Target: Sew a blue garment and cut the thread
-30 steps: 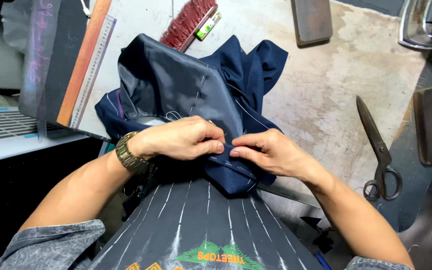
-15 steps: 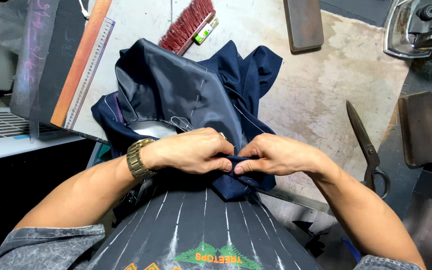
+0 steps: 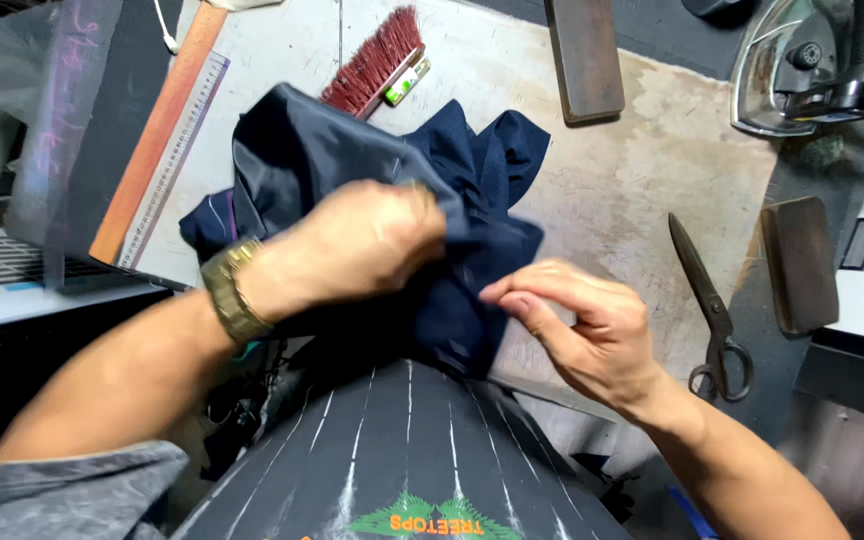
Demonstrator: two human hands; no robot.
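Gripping the navy garment [image 3: 352, 170], the left hand [image 3: 357, 245] bunches it; the right hand [image 3: 582, 320], fingers released, touches its edge.

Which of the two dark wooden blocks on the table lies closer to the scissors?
The block at the right edge, just right of the scissors, beside their blades. The other block lies far up at the top of the table, near the red brush.

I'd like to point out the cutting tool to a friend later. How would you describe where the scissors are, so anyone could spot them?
Start at the pale, stained worktable and look to its right edge, beyond the right hand. There lie the long dark metal scissors, blades pointing away, finger loops nearest the person. The brown rectangular block beside them is blunt and thick; the scissors are slim and pointed.
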